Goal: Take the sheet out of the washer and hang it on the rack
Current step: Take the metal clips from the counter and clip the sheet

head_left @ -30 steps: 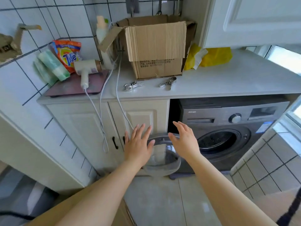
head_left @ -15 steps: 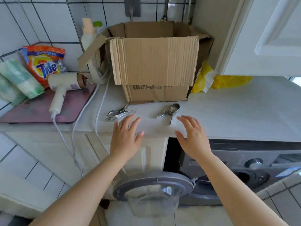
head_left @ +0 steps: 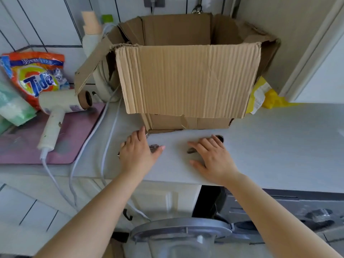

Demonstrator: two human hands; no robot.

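White bench (head_left: pixel 270 146) before the box (head_left: pixel 186 81): I laid my left hand (head_left: pixel 138 153) and right hand (head_left: pixel 212 157), fingers spread, over two clips; washer door (head_left: pixel 182 231) hung open below.

Two bare forearms come into view from the bottom edge, with no sleeves, watch or bracelet on the parts shown. The left hand (head_left: pixel 138 152) and the right hand (head_left: pixel 211 158) wear no gloves. The nails on the fingers (head_left: pixel 161 148) are short and look unpainted. No ring can be made out for certain.
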